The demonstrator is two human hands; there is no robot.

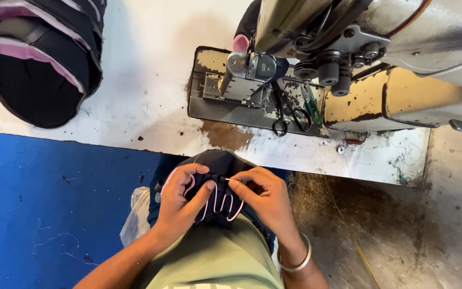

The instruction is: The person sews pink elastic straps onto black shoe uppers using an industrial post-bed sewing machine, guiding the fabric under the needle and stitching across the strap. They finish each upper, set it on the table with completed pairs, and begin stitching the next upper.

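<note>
Scissors (287,115) lie on the table (135,80), right of stacked pieces (38,59).

A dark fabric piece (217,184) with pink trim, seemingly folded, in lap.

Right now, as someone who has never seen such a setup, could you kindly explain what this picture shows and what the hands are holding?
The one picture comes from a camera on the person's head, looking down. Both bare hands, left hand and right hand, hold a dark fabric piece with pink piping over the lap, pinching it between the fingers. Ahead stands a worn white table carrying an industrial sewing machine. Black scissors lie on its plate. A stack of dark and pink pieces sits far left.
</note>
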